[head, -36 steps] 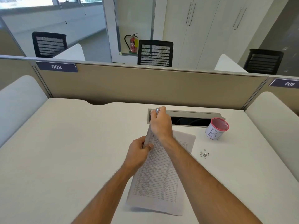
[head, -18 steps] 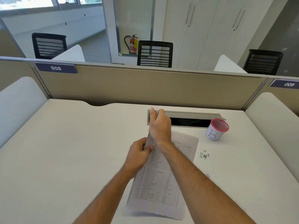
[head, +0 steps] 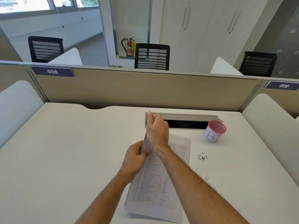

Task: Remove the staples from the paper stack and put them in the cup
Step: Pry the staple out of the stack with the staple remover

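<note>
At mid-tabletop [head: 68,143] the left hand [head: 135,157] pinches the lifted edge of the paper stack [head: 155,178], while the right hand [head: 157,130] is curled round a thin metal tool at the top corner. Since a second ago both hands have barely shifted, so a staple is probably still being worked free. Paper is thin, floppy, printed with a table. Loose staples [head: 202,157] glint, tiny and bent, near the pink-rimmed cup [head: 213,133].
</note>
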Demonstrator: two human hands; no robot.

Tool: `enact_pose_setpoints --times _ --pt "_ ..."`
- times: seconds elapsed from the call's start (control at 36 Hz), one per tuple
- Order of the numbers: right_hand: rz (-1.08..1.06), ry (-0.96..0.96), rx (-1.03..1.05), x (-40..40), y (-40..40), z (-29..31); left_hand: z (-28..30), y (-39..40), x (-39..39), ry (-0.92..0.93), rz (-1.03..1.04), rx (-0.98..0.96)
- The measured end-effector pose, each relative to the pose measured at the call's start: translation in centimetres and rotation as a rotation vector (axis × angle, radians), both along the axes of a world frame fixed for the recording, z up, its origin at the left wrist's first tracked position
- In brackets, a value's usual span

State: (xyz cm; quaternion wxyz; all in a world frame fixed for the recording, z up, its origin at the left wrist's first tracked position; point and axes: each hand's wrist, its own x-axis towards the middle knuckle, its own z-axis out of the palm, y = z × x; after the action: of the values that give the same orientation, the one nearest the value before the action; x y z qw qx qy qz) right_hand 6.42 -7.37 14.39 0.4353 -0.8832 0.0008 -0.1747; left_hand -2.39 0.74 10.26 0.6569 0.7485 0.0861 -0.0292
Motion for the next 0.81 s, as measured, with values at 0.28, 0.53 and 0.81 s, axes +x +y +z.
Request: enact_pose_setpoints --times 0.28,0.53,0.81 --pt "-0.036 0.034 0.007 0.2 0.4 0.2 0.3 0.0 -0.1 0.018 0.002 -0.009" --pt "-0.068 0.042 -0.016 0.0 0.8 0.5 0.7 -0.3 -0.4 0.003 -0.001 -0.005" --pt "-0.040 0.041 -0.026 -0.5 0.9 0.5 2.3 -0.6 -0.2 -0.027 0.158 -0.023"
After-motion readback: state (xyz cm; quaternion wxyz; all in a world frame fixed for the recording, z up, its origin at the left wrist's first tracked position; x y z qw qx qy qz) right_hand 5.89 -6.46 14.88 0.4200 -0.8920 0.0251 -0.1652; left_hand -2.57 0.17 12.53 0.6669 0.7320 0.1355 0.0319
